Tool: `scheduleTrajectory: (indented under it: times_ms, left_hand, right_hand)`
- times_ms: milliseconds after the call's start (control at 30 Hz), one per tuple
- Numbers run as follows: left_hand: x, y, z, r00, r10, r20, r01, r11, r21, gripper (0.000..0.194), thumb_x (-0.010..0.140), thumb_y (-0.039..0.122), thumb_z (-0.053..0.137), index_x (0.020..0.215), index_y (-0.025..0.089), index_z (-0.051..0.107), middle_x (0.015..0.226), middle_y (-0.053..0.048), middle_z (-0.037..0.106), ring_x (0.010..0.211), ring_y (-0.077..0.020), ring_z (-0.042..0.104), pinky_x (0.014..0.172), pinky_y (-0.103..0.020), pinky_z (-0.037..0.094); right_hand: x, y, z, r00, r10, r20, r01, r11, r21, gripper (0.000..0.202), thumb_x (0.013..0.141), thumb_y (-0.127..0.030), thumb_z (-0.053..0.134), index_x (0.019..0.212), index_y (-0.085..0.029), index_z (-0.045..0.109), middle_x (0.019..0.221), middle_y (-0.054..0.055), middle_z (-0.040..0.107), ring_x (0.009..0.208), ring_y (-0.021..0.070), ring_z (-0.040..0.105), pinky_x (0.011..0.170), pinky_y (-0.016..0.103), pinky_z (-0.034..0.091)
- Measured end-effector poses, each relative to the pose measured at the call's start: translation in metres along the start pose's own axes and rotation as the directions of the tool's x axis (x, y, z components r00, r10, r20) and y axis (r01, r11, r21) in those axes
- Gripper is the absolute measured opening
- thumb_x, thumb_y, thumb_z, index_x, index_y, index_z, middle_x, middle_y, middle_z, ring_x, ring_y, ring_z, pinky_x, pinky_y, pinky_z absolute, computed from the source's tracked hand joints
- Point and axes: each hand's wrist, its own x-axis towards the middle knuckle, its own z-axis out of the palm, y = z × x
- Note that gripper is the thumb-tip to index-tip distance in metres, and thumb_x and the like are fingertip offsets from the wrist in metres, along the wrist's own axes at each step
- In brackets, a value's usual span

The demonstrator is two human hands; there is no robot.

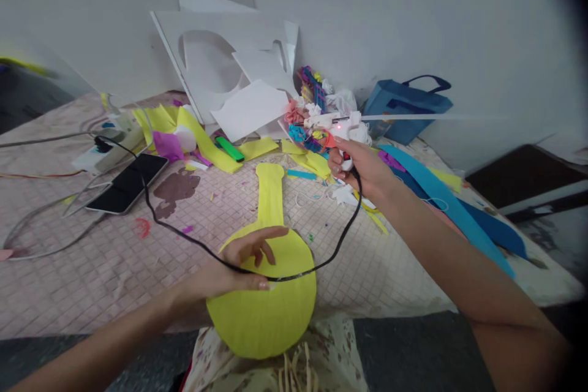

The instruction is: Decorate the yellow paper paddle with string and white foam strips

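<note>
**Holding glue gun in right hand, nose to 9 o'clock, beyond yellow cutout**

Reading clock from the cutout's round part, with 12 toward the wall.

Have one gun at 1 o'clock: smooth white plastic body, orange trigger, small red light lit. Points nose to 9, long axis on the 9–3 line, with one straight translucent glue stick out the back toward 3. Is gripped at the handle, with fingers wrapped round.

Trails one smooth black cord from the handle base, looping across the cutout and left hand, then up to one white power strip at 10. Has left hand above the disc, with thumb and fingers spread; can't tell if touching it.

Have one cutout: flat, faintly grained, disc plus one straight neck with wider rounded tip. Points neck to 12, long axis 12–6, with disc past the edge of the grid-patterned, stained tablecloth.

Counting the rest:
- one glossy black phone, flat, at 10
- one green oblong at 11, by crinkled yellow scraps
- stiff white board pieces, cut, at 12
- crumpled paper rosettes at 12, too tangled to count
- one blue bag at 1
- at least two long blue strips at 2
</note>
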Motion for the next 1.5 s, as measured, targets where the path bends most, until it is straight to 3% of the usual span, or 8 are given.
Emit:
scheduleTrajectory:
  times_ms: [367, 667, 767, 900, 1000, 1200, 1367, 1500]
  left_hand:
    - [0.026, 0.0, 0.023, 0.944, -0.006, 0.33, 0.24, 0.7, -0.673, 0.06, 0.064, 0.045, 0.08, 0.116, 0.018, 0.064, 0.092, -0.01, 0.071, 0.049, -0.0082, 0.056, 0.048, -0.02, 0.04]
    - [-0.011, 0.01, -0.009, 0.896, -0.385, 0.22, 0.442, 0.815, -0.374, 0.04, 0.071, 0.052, 0.073, 0.08, 0.014, 0.067, 0.056, 0.002, 0.061, 0.037, -0.0052, 0.049, 0.035, -0.015, 0.032]
    - [-0.023, 0.036, -0.048, 0.941, -0.298, -0.163, 0.228, 0.911, -0.344, 0.036, 0.074, 0.05, 0.072, 0.077, 0.014, 0.065, 0.054, 0.004, 0.059, 0.035, -0.0025, 0.043, 0.034, -0.013, 0.029]
    - [0.0, 0.062, -0.11, 0.687, 0.068, -0.723, -0.191, 0.978, -0.09, 0.028, 0.075, 0.036, 0.074, 0.083, 0.011, 0.066, 0.063, 0.002, 0.063, 0.048, -0.0044, 0.053, 0.046, -0.014, 0.044]
    - [0.036, 0.061, -0.154, 0.505, 0.345, -0.791, -0.145, 0.937, 0.317, 0.022, 0.089, 0.029, 0.057, 0.1, 0.01, 0.063, 0.085, -0.005, 0.069, 0.065, -0.0095, 0.065, 0.065, -0.022, 0.054]
    - [0.073, 0.048, -0.2, 0.703, 0.216, -0.678, 0.446, 0.609, 0.656, 0.053, 0.072, 0.025, 0.076, 0.112, -0.003, 0.056, 0.084, -0.004, 0.07, 0.078, -0.0188, 0.068, 0.078, -0.033, 0.053]
    - [0.048, 0.058, -0.176, 0.617, 0.281, -0.735, 0.571, 0.484, 0.664, 0.051, 0.091, 0.049, 0.051, 0.081, -0.001, 0.061, 0.098, -0.013, 0.068, 0.108, -0.0356, 0.06, 0.091, -0.057, 0.043]
    - [0.013, 0.045, -0.12, 0.814, 0.361, -0.456, 0.304, 0.405, 0.862, 0.051, 0.092, 0.05, 0.047, 0.114, 0.006, 0.059, 0.126, -0.014, 0.059, 0.113, -0.0321, 0.059, 0.093, -0.053, 0.045]
  right_hand:
    - [0.017, -0.017, -0.024, 0.992, -0.096, -0.085, 0.096, 0.995, 0.001, 0.033, 0.07, -0.039, 0.073, 0.065, -0.021, 0.046, 0.056, -0.004, 0.041, 0.047, 0.0071, 0.039, 0.038, 0.021, 0.024]
    - [0.013, -0.038, -0.055, 0.982, -0.116, -0.148, 0.125, 0.991, 0.052, 0.031, 0.071, -0.034, 0.073, 0.068, -0.021, 0.045, 0.052, -0.007, 0.036, 0.043, 0.0056, 0.034, 0.034, 0.018, 0.021]
    - [0.011, -0.035, -0.061, 0.982, -0.087, -0.168, 0.105, 0.99, 0.099, 0.031, 0.069, -0.03, 0.075, 0.069, -0.019, 0.046, 0.052, -0.007, 0.039, 0.044, 0.0045, 0.036, 0.034, 0.016, 0.024]
    - [0.01, -0.022, -0.06, 0.985, -0.035, -0.171, 0.056, 0.992, 0.117, 0.033, 0.068, -0.029, 0.076, 0.068, -0.019, 0.045, 0.052, -0.007, 0.04, 0.043, 0.004, 0.035, 0.033, 0.015, 0.024]
    - [0.009, -0.017, -0.058, 0.989, -0.002, -0.149, 0.019, 0.994, 0.112, 0.031, 0.07, -0.029, 0.075, 0.07, -0.019, 0.046, 0.053, -0.007, 0.04, 0.042, 0.0037, 0.033, 0.034, 0.016, 0.026]
    - [0.0, -0.013, -0.058, 0.988, -0.024, -0.152, 0.024, 1.0, -0.001, 0.031, 0.076, -0.033, 0.069, 0.065, -0.019, 0.044, 0.053, -0.006, 0.04, 0.042, 0.0046, 0.035, 0.034, 0.017, 0.027]
    - [-0.013, -0.011, -0.052, 0.989, -0.1, -0.113, 0.082, 0.984, -0.156, 0.037, 0.078, -0.039, 0.067, 0.06, -0.019, 0.042, 0.052, -0.004, 0.041, 0.041, 0.0063, 0.038, 0.036, 0.02, 0.03]
    - [-0.017, -0.009, -0.048, 0.995, -0.063, -0.077, 0.045, 0.973, -0.225, 0.037, 0.08, -0.042, 0.065, 0.06, -0.019, 0.044, 0.052, -0.003, 0.044, 0.039, 0.0058, 0.039, 0.035, 0.02, 0.028]
